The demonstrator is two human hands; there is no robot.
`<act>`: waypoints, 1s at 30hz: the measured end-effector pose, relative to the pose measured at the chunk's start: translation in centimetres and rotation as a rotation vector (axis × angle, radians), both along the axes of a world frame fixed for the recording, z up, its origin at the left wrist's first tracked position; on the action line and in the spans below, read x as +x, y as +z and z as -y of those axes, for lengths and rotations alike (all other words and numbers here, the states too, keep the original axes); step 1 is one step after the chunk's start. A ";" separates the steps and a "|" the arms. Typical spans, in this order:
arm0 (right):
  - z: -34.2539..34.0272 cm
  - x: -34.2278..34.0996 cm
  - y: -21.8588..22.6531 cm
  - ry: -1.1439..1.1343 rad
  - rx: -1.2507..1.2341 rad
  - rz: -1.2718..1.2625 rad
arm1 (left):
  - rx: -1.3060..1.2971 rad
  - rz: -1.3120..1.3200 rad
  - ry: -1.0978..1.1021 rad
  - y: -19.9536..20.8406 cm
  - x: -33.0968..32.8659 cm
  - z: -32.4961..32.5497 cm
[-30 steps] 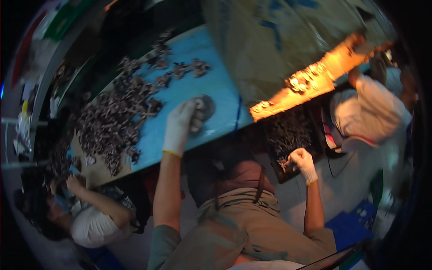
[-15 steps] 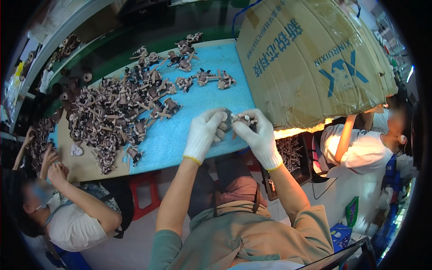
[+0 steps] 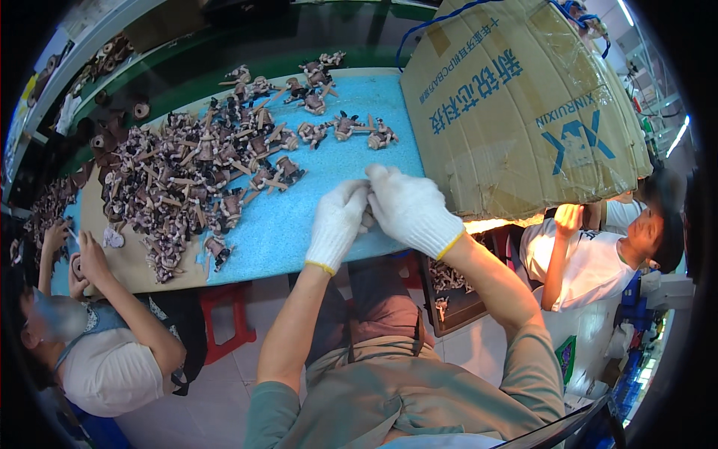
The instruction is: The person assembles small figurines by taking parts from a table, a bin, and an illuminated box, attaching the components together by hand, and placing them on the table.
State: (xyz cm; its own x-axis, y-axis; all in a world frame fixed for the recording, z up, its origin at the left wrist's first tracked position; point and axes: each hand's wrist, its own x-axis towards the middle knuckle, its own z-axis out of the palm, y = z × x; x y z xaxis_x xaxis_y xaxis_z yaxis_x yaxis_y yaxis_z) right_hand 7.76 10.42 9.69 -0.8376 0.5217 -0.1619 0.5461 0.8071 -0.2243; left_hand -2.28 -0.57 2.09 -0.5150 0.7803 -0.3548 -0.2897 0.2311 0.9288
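My left hand (image 3: 334, 226), in a white knitted glove, is closed above the near edge of the blue-topped table (image 3: 351, 161). Against its fingertips, my right hand (image 3: 413, 209), gloved the same way, has its fingers drawn together in a pinch. Whatever lies between the two hands is hidden by the gloves. Beyond them, a few small brown-and-cream figurines (image 3: 381, 135) lie apart on the blue surface. A large heap of similar figurines (image 3: 187, 161) spreads over the table to the left.
A big cardboard box (image 3: 508, 112) stands on the right of the table. Below it is a dark tray (image 3: 464, 322) with figurines. Co-workers sit at left (image 3: 120, 359) and right (image 3: 583, 262). A red stool (image 3: 232, 322) stands under the table.
My right hand has turned over and moved left against my left hand. The figurine it held and the round grey piece at my left fingers no longer show.
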 end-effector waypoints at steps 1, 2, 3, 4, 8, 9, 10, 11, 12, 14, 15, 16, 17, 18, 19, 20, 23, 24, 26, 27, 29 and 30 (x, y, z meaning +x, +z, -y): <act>0.0 -0.5 0.2 0.036 0.051 0.168 | -0.010 -0.074 0.074 0.1 0.0 0.1; 0.0 -0.7 -0.1 0.034 0.052 0.168 | -0.009 -0.074 0.072 0.4 0.0 -0.1; 0.0 -0.8 -0.8 0.086 0.122 0.147 | 0.091 -0.175 0.202 0.6 0.2 -0.5; -0.2 -0.9 -1.5 0.136 0.190 0.127 | 0.190 -0.274 0.331 0.7 0.4 -1.0; -1.2 -0.6 -3.4 0.213 0.242 0.114 | 0.246 -0.345 0.084 0.0 0.3 -3.8; -1.2 -0.6 -2.6 0.224 0.198 0.079 | 0.294 -0.288 0.097 -0.3 0.6 -3.9; -1.1 -0.4 -2.1 0.234 0.156 0.040 | 0.343 -0.233 0.111 -0.4 0.9 -3.9; -0.7 -0.2 -2.3 0.217 0.160 0.035 | 0.407 -0.188 0.115 -0.1 0.8 -4.0; -0.5 -0.3 -3.2 0.227 0.260 0.057 | 0.426 -0.202 0.102 -0.4 0.6 -4.3; -0.9 -0.2 -3.9 0.290 0.287 0.021 | 0.397 -0.271 0.133 -1.1 0.9 -3.8; -1.0 -0.2 -3.9 0.283 0.300 0.005 | 0.409 -0.288 0.127 -0.9 0.7 -4.0; -1.2 -0.3 -3.8 0.221 0.292 -0.009 | 0.367 -0.297 0.100 -0.7 0.3 -4.3; -0.9 -0.1 -3.8 0.163 0.274 -0.014 | 0.316 -0.297 0.076 -0.4 0.4 -3.9; -1.1 0.0 -4.1 0.169 0.283 -0.031 | 0.323 -0.314 0.082 -0.1 0.3 -3.5; -1.4 0.2 -4.7 0.026 0.121 -0.198 | 0.318 -0.396 0.155 0.2 0.2 -2.9; -1.8 0.4 -4.9 -0.120 -0.044 -0.359 | 0.315 -0.474 0.224 0.3 0.0 -2.4; 0.2 2.7 -2.6 0.272 0.298 -0.627 | 0.255 -0.027 -0.065 2.3 -0.2 2.0; 0.9 2.1 -1.6 0.268 0.246 -0.650 | 0.280 0.321 -0.155 2.4 -0.5 3.0; 2.5 1.3 -0.6 0.282 0.187 -0.457 | 0.291 0.339 -0.118 0.8 -1.0 4.6; 2.8 0.6 -0.4 0.308 0.195 -0.254 | 0.314 0.361 -0.090 0.7 -1.0 5.0; 2.8 -0.1 -0.6 0.232 0.081 -0.268 | 0.302 0.371 -0.016 1.5 -0.7 5.6; 2.2 -0.3 -1.3 0.236 0.113 -0.336 | 0.261 0.066 0.012 2.7 -0.7 5.5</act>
State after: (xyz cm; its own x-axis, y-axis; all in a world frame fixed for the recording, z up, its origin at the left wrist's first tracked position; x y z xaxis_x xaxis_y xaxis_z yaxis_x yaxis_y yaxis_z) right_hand 7.44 8.17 8.40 -0.9326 0.3084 0.1873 0.2554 0.9309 -0.2612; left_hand -2.96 -6.09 4.80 -0.5072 0.8437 -0.1757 -0.3525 -0.0171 0.9357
